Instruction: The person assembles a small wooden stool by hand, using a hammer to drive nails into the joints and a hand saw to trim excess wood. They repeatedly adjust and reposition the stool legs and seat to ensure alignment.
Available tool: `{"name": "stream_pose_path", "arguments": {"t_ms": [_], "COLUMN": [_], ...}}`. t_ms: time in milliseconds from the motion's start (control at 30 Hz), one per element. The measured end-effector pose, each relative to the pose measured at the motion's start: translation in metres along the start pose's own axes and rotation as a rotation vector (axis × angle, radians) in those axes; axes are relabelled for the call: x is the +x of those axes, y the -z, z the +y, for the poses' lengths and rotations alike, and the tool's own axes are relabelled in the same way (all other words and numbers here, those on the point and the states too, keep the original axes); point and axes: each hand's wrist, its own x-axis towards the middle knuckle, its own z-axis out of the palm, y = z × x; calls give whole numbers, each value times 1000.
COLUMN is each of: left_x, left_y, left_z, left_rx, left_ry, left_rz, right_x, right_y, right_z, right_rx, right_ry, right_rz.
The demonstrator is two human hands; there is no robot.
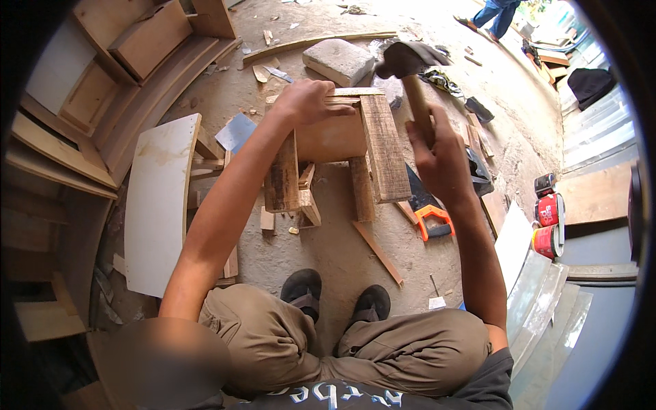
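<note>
A small wooden frame (386,147) of thick rough legs and a plywood panel (331,139) stands in front of my feet. My left hand (309,101) grips its far top edge, fingers along the wood; whether a nail is between them I cannot make out. In my right hand (441,154) is a hammer (418,102), held by its wooden handle. Its dark head is raised above and to the right of the frame's far right corner, apart from the wood.
An orange-handled handsaw (434,222) lies right of the frame. A white board (160,205) leans at the left, near wooden cabinets (150,41). Beyond the frame is a concrete block (338,61). Red cans (547,225) stand at the right. Another person's legs (495,17) show far off.
</note>
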Motion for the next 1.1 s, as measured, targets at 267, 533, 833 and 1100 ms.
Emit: {"name": "stream_pose_path", "arguments": {"t_ms": [267,533,833,1100], "left_x": [12,26,19,29], "left_y": [-22,-25,-13,8], "left_z": [6,5,17,-18], "left_rx": [188,235,20,-108], "left_ry": [-311,-290,-149,-86], "left_rz": [194,142,109,-245], "right_x": [-14,-24,-19,-36], "right_y": [13,-1,-5,2], "right_z": [31,49,44,63], "right_rx": [105,97,69,74], "right_ry": [-327,-262,-247,-227], "right_rz": [77,72,43,156]}}
